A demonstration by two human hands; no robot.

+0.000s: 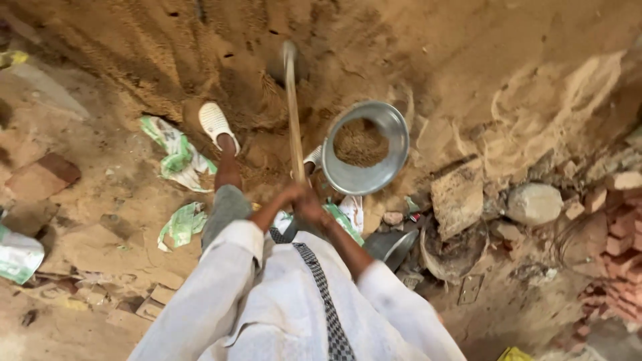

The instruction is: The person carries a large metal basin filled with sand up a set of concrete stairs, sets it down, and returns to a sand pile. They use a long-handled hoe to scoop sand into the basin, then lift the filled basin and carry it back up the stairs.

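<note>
Beside the sand-filled metal pan (365,147), both hands (299,198) close fully round the shovel handle (293,113); the digging step seems underway, calling for another scoop.

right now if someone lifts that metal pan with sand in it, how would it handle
The metal pan looks thin and rigid, so it probably would not flex. The sand covers only its bottom, so it is likely moderately heavy, not a strain. Its sloped sides and loose, dry-looking fill suggest sand would slide and spill if tipped.

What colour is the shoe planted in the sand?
The shoe is white with small perforations, best seen in the head view, left of the wooden handle.
</note>
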